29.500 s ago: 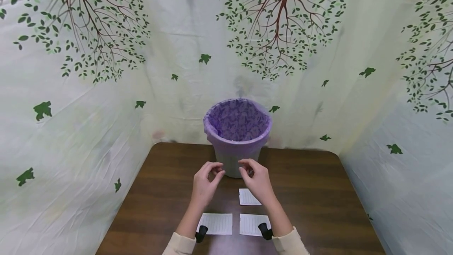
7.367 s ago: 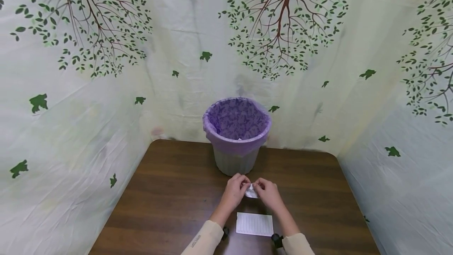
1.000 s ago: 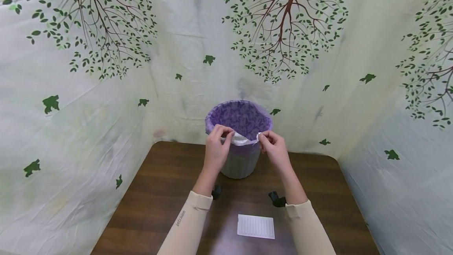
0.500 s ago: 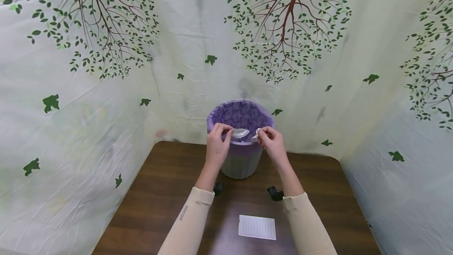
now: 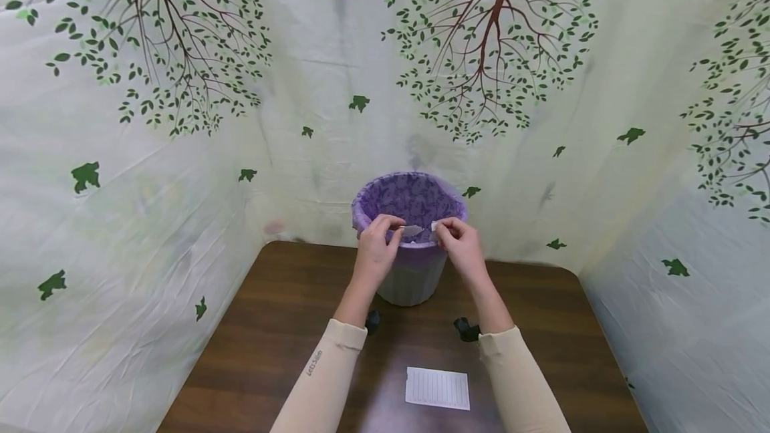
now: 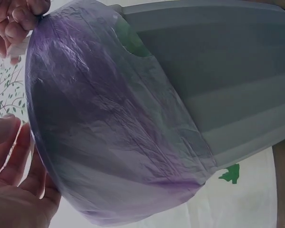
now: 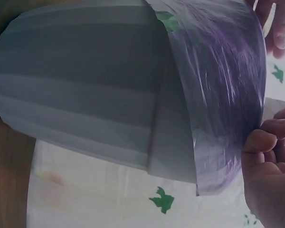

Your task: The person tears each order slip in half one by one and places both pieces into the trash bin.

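Note:
My left hand [image 5: 375,249] is over the near left rim of a purple-lined bin [image 5: 409,276], thumb and fingers parted. A torn piece of white paper [image 5: 412,230] appears just beyond its fingertips, over the bin's mouth. In the left wrist view, the fingers [image 6: 21,161] lie loosely spread beside the rim with no paper showing between them. My right hand [image 5: 462,244] pinches a smaller torn piece of paper [image 5: 434,226] over the near right rim. That piece [image 7: 275,105] sticks out past the curled fingers in the right wrist view.
A lined white paper slip [image 5: 437,388] lies on the brown wooden table [image 5: 289,326] between the forearms. A white cloth with tree and leaf prints [image 5: 301,172] hangs behind and beside the table. Dark wrist mounts [image 5: 466,329] sit at both wrists.
Since earlier, two of three slips have left the table. A second ago the paper pieces were held at the rim; the left thumb and fingers have since parted, while the right still pinches its piece.

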`<state>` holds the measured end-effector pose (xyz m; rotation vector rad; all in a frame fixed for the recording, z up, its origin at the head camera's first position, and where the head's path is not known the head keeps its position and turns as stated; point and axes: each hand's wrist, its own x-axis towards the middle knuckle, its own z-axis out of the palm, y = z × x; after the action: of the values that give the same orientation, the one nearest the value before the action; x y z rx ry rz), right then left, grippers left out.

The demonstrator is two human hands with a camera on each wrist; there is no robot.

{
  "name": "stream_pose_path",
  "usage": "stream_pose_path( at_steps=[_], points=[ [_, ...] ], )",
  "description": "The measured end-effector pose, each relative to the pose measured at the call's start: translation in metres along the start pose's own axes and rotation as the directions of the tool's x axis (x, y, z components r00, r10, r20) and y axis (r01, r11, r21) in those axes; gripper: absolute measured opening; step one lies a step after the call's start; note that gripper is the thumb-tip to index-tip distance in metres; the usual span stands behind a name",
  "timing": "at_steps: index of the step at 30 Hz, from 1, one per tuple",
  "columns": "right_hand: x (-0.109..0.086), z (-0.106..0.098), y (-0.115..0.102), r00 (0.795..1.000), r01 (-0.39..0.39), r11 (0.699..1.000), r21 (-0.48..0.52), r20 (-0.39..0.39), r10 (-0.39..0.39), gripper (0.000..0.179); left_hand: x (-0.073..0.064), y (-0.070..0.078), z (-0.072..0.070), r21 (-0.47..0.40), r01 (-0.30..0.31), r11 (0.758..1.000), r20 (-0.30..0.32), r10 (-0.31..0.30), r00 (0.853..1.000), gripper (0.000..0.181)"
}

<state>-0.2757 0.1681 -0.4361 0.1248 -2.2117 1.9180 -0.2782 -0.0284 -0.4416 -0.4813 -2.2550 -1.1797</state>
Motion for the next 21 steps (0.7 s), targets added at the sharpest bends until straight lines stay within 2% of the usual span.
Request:
stream_pose_path(
  at_steps=[6, 12, 21],
  points=[
    [-0.001, -0.003, 0.0, 0.999, 0.02, 0.999, -0.026, 0.034, -0.02, 0.026, 0.0, 0.004, -0.001, -0.011, 0.011, 1.0, 0.041, -0.01, 0.999, 0.015],
    [-0.007, -0.005, 0.0, 0.999, 0.028, 0.999, -0.017, 0.026, -0.027, 0.026, -0.004, 0.008, -0.002, -0.014, -0.01, 1.0, 0.035, 0.01, 0.999, 0.015],
    [-0.027, -0.01, -0.001, 0.999, 0.045, 0.999, -0.014, -0.003, -0.045, 0.024, -0.03, 0.02, -0.01, -0.076, -0.073, 0.994, -0.008, 0.072, 0.997, 0.012]
  ],
)
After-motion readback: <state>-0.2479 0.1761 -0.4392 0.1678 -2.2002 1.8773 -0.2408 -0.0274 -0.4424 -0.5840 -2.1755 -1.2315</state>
